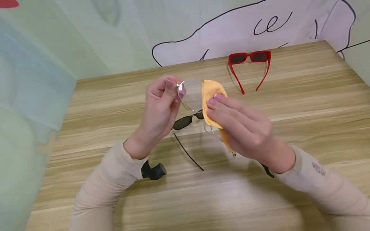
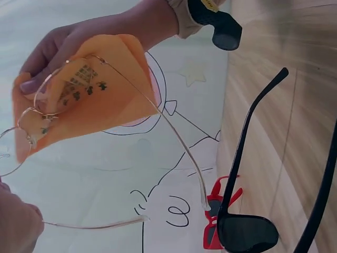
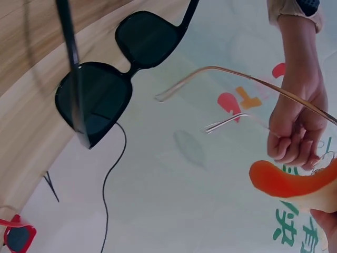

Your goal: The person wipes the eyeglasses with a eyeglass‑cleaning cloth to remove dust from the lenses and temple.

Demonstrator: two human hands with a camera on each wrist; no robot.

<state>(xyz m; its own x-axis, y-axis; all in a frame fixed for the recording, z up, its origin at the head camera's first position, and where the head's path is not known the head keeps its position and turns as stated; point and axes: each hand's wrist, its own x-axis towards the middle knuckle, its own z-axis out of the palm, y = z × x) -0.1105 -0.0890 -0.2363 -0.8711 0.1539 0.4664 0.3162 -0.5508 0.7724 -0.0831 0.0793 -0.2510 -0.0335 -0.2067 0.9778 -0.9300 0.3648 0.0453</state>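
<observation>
Left hand [image 1: 159, 110] pinches clear, round-lensed, thin gold-metal eyeglasses [image 1: 193, 96] by edge; right hand [image 1: 245, 123] grips orange fabric cloth [image 1: 212, 91] against one lens [image 2: 64, 88]. Advisable: light, even pressure, lest eyeglasses bend.

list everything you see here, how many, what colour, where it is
clear glasses: 1, thin gold-toned frame, held up above the table
cloth: 1, orange, in the right hand, at one lens of the clear glasses
black sunglasses: 1, black, on the table, partly hidden in the head view
red sunglasses: 1, red with dark lenses, near the table's far edge
table: 1, light wood, under everything
backdrop: 1, mostly pale, with drawings, behind the table
wrist devices: 2, black, one at each wrist
sleeves: 2, beige, one per arm
left hand: 1, bare, pinching the clear glasses
right hand: 1, bare, holding the cloth
</observation>
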